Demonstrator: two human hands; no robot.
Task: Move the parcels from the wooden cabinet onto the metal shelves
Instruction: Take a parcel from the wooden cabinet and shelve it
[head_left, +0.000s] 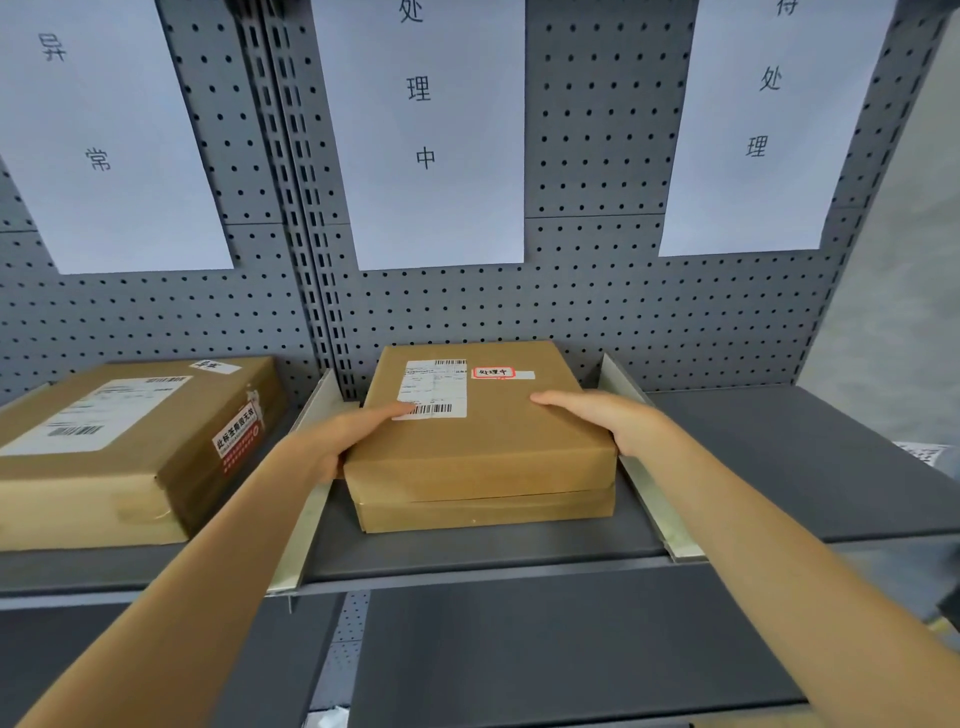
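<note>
A flat brown parcel (480, 441) lies on a grey metal shelf (467, 551), in the middle bay between two pale dividers. The left hand (343, 436) holds the parcel's left edge, thumb laid across the top on the shipping label (434, 387); the right hand (608, 421) holds its right edge, thumb on top. The fingers of both hands are hidden behind the parcel's sides. Left of this parcel, beyond the divider, sits a larger parcel (130, 441). Behind it, three white paper signs hang on a pegboard (597, 156).
</note>
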